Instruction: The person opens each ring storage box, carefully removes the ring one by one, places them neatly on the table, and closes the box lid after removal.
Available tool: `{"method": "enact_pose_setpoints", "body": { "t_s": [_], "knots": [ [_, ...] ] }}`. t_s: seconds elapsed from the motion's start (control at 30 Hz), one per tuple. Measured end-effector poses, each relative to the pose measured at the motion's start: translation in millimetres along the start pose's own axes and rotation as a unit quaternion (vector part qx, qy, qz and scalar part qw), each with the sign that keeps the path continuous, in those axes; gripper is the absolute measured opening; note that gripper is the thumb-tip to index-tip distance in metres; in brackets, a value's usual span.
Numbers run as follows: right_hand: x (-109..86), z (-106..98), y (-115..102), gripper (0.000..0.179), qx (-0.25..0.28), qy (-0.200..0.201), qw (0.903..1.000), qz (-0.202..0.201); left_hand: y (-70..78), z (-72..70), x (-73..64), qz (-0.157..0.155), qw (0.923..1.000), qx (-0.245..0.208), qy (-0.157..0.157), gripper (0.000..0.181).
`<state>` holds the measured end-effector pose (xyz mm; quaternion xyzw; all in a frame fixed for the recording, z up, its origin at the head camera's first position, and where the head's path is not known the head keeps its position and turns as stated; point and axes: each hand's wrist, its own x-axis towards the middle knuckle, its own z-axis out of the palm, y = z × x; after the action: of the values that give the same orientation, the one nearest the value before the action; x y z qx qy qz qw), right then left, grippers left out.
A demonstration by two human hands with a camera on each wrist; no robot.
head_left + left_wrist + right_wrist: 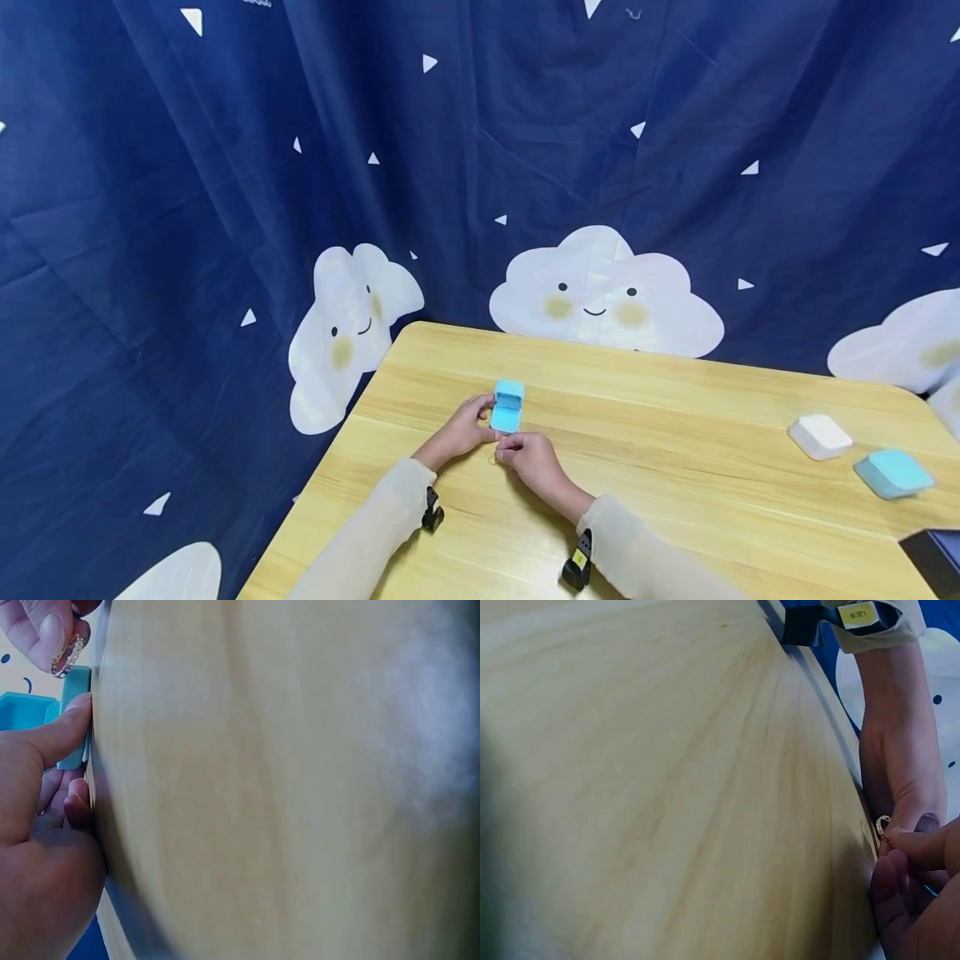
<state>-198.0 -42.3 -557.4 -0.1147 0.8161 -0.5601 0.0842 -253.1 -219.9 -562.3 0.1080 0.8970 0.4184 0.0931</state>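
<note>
A small light-blue ring box (506,418) stands on the table with its lid raised. My left hand (463,429) grips it from the left, the thumb along its near side and the fingers around the far side. In the left wrist view the thumb presses against the box's edge (73,682). Just in front of the box, my right hand (534,458) pinches a gold-coloured ring (67,658) between thumb and fingertips. That ring has a patterned, glittering band and hangs below the fingertips, close to the box.
Toward the table's right side lie a white box (820,437) and a light-blue box (894,473). A dark box (937,557) sits at the right edge of the view. The wooden table (675,417) backs onto a dark blue curtain (450,167) with clouds.
</note>
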Motion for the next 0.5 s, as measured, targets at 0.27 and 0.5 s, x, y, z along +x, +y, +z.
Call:
{"method": "enact_pose_setpoints", "body": {
  "t_s": [0.27, 0.5],
  "knots": [
    [1.7, 2.3, -2.8, 0.009, -0.043, 0.014, 0.9986, -0.026, 2.3, -3.1, 0.4, -0.003, 1.0, -0.002, -0.003, 0.068],
    [2.9, 3.8, -5.7, 0.011, -0.092, 0.007, 0.9953, -0.028, 1.2, -1.7, 0.0, -0.004, 1.0, 0.005, -0.004, 0.068]
  ]
}}
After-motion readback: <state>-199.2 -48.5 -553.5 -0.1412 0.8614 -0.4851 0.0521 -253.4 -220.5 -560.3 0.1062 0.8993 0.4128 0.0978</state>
